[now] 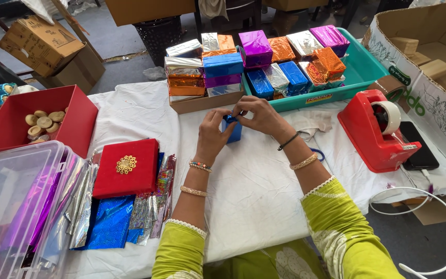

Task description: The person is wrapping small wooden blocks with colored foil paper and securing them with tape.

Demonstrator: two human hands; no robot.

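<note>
White tablecloth (254,191), both hands (left (211,133), right (260,114)) pinching blue box (233,130)

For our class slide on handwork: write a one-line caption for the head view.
Left hand and right hand wrap a small blue box beside a red tape dispenser.

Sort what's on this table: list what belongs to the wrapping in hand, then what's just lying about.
In use: left hand, right hand, small blue box, foil sheets, tape dispenser, wrapped boxes.

Lying about: phone, white cable, wooden discs, red lid.
</note>
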